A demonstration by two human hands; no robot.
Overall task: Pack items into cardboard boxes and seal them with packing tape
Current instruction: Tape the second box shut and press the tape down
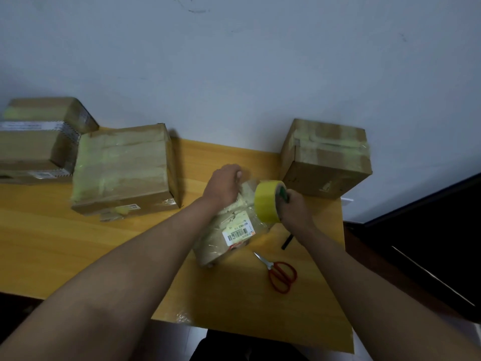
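Small taped cardboard box (229,230) at the middle of the wooden surface (78,243), left hand (223,183) gripping its far end, right hand (294,207) holding yellow tape roll (268,201) against it, red scissors (281,274) just beside, three taped boxes (125,168) behind.

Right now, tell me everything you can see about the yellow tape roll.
The yellow tape roll is a wide ring of glossy yellow packing tape with a dark green inner core showing at its open side. It stands on edge, tilted, above the small taped cardboard box in the middle of the wooden table. The right hand grips it from the right, fingers reaching into the core. Whether it touches the box cannot be told.
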